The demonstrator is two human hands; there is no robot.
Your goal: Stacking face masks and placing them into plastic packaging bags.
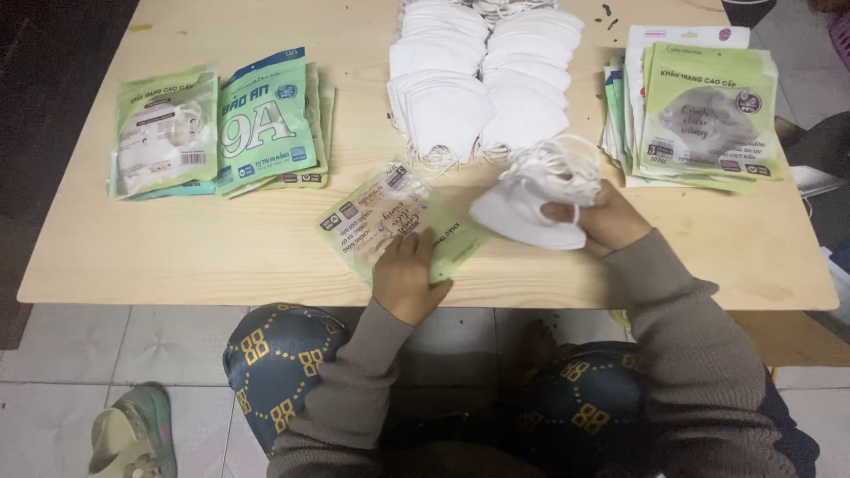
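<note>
Two hands work at the low wooden table (221, 248): the left hand (405, 276) presses flat, fingers spread, on a green packet (390, 217) near the front edge. The right hand (611, 217) is clamped on a bunch of white masks (531, 199), just below the two rows of stacked masks (482, 84)

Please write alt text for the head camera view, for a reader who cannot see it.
A person's right hand holds a bunch of white masks while the left hand presses a green pouch flat on a wooden table. Stacks of masks and pouch piles lie behind.
</note>
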